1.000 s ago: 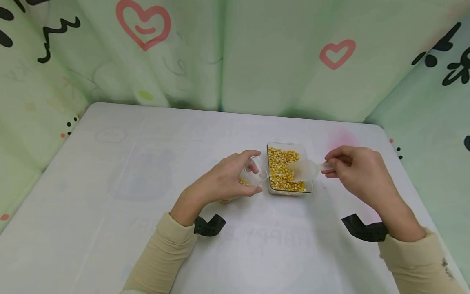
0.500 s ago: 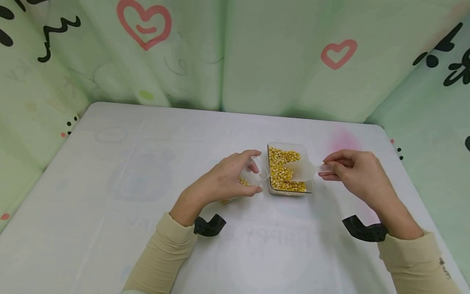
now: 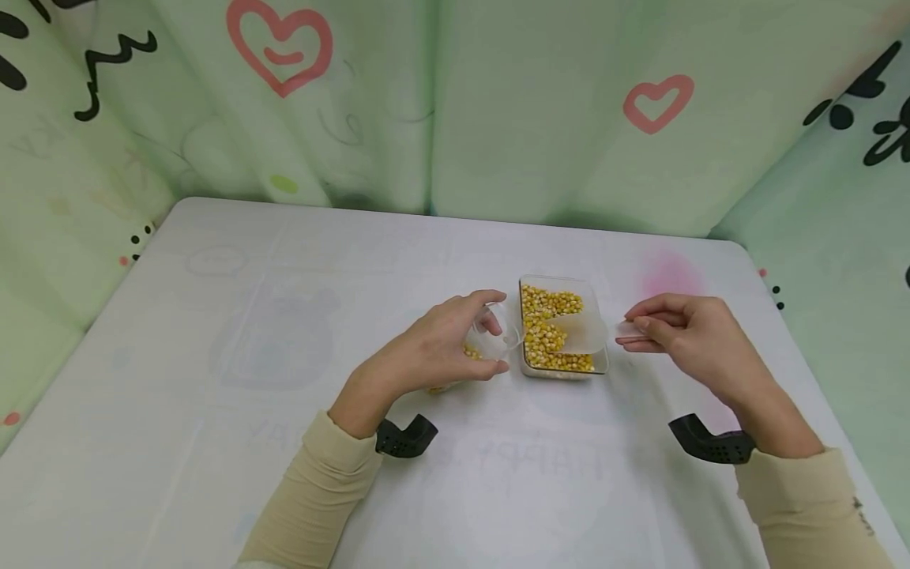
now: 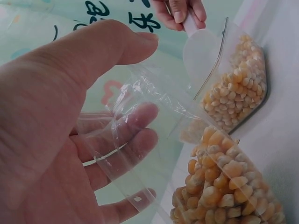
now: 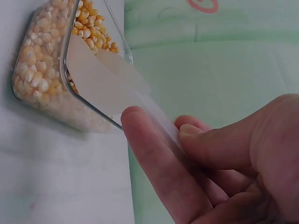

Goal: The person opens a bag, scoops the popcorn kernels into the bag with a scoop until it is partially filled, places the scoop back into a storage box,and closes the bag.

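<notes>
My right hand (image 3: 693, 332) pinches the handle of a translucent white scoop (image 3: 584, 332) between thumb and fingers. The scoop's blade reaches over the rim of a clear rectangular container (image 3: 556, 283), its tip down among yellow corn kernels (image 3: 546, 304). Left of it, my left hand (image 3: 444, 340) curves in a C around the mouth of a clear plastic bag (image 4: 154, 95). In the left wrist view the fingers (image 4: 140, 116) show through the film, and a heap of corn kernels (image 4: 224, 186) fills the lower part. The bag's mouth gapes toward the container.
Both containers of corn stand on a white table (image 3: 284, 458) with faint printed drawings. Beyond its back edge hangs a green curtain (image 3: 519, 118) with hearts, and curtain closes in both sides. Black camera mounts (image 3: 405, 436) sit at the wrists.
My right hand has shifted slightly left, and the scoop has pushed a little deeper left into the corn. The left hand and the bag stay in place.
</notes>
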Demonstrator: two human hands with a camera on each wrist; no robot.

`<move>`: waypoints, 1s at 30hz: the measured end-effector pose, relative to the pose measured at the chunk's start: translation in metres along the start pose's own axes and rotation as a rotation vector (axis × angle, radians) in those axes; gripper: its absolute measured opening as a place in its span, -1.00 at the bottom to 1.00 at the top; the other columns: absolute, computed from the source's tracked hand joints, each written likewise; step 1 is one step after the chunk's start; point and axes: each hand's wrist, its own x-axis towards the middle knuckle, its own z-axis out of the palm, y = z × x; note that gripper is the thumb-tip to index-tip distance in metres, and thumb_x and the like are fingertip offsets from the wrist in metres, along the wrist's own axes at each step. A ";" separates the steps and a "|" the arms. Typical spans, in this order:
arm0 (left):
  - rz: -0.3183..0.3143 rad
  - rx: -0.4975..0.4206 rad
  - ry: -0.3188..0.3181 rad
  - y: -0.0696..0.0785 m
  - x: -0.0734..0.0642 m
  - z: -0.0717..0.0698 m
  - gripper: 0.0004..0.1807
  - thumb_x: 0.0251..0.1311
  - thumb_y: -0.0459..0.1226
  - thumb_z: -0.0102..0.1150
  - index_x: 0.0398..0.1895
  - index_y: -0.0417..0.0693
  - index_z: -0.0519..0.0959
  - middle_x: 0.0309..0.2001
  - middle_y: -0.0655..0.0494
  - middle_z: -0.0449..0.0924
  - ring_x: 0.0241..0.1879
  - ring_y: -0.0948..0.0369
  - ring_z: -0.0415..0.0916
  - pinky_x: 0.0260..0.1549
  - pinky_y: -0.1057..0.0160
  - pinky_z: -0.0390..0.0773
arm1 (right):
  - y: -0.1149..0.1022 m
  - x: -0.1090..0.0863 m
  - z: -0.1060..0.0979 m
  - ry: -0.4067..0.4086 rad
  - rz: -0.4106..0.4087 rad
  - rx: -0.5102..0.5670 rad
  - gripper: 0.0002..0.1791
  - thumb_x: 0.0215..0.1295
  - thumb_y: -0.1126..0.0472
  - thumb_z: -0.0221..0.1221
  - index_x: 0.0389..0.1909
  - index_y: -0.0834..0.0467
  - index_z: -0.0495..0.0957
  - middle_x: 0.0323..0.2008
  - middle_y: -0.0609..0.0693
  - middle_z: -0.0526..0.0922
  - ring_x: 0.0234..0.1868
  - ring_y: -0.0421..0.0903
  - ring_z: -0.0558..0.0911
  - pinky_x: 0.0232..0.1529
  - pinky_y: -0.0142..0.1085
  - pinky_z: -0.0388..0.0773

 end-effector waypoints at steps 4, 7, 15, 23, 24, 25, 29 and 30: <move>-0.003 -0.012 0.000 0.000 0.000 0.000 -0.12 0.08 -0.07 0.40 0.46 -0.04 0.22 -0.03 0.22 0.61 0.04 0.12 0.51 0.04 0.17 0.47 | 0.000 0.001 -0.004 -0.019 -0.030 -0.004 -0.71 0.48 0.23 0.07 0.04 0.38 0.52 -0.10 0.28 0.73 -0.28 -0.23 0.78 -0.20 -0.51 0.63; -0.001 -0.011 0.003 0.000 0.000 0.000 -0.12 0.08 -0.07 0.40 0.46 -0.04 0.22 -0.05 0.25 0.61 0.03 0.12 0.51 0.04 0.18 0.47 | -0.001 0.000 -0.007 -0.034 -0.057 -0.001 -0.73 0.46 0.28 0.08 0.02 0.39 0.52 -0.14 0.27 0.74 -0.29 -0.23 0.78 -0.21 -0.46 0.65; 0.001 -0.010 0.007 -0.002 0.000 0.000 -0.13 0.07 -0.08 0.40 0.45 -0.03 0.23 -0.06 0.27 0.61 0.04 0.14 0.51 0.05 0.19 0.47 | -0.004 -0.002 -0.015 -0.078 -0.077 -0.006 -0.76 0.45 0.32 0.08 0.00 0.40 0.51 -0.18 0.22 0.74 -0.29 -0.19 0.79 -0.20 -0.46 0.65; -0.006 0.002 0.002 -0.001 0.000 0.000 -0.13 0.08 -0.07 0.40 0.45 -0.02 0.22 -0.04 0.22 0.62 0.04 0.12 0.51 0.05 0.19 0.46 | -0.004 -0.001 -0.010 -0.116 -0.025 0.018 -0.75 0.47 0.33 0.05 0.01 0.43 0.49 -0.16 0.28 0.71 -0.26 -0.09 0.79 -0.18 -0.33 0.68; -0.005 0.002 0.001 0.000 0.000 0.000 -0.13 0.08 -0.08 0.40 0.45 -0.03 0.22 -0.04 0.22 0.62 0.04 0.12 0.51 0.05 0.19 0.46 | -0.003 -0.001 -0.009 -0.119 -0.013 0.025 -0.74 0.47 0.33 0.04 0.02 0.43 0.49 -0.16 0.28 0.72 -0.25 -0.09 0.79 -0.18 -0.31 0.68; -0.005 0.003 0.000 0.000 0.000 0.000 -0.13 0.08 -0.08 0.40 0.45 -0.03 0.22 -0.04 0.21 0.62 0.04 0.12 0.52 0.05 0.19 0.47 | -0.002 -0.001 -0.008 -0.124 -0.001 0.035 -0.74 0.47 0.33 0.04 0.03 0.44 0.48 -0.16 0.28 0.72 -0.24 -0.08 0.79 -0.17 -0.30 0.68; -0.006 0.000 -0.002 0.000 0.000 -0.001 -0.13 0.08 -0.08 0.40 0.45 -0.02 0.22 -0.03 0.21 0.62 0.04 0.12 0.51 0.05 0.18 0.47 | 0.004 0.001 -0.007 -0.139 0.038 0.077 -0.71 0.48 0.32 0.02 0.06 0.46 0.45 -0.15 0.26 0.73 -0.22 -0.04 0.79 -0.14 -0.26 0.68; -0.006 -0.002 -0.002 0.000 0.000 -0.001 -0.13 0.09 -0.08 0.40 0.45 -0.02 0.22 -0.03 0.21 0.62 0.04 0.12 0.51 0.05 0.18 0.47 | 0.006 0.001 -0.007 -0.141 0.047 0.089 -0.71 0.48 0.32 0.01 0.06 0.46 0.44 -0.15 0.26 0.73 -0.21 -0.03 0.79 -0.13 -0.25 0.68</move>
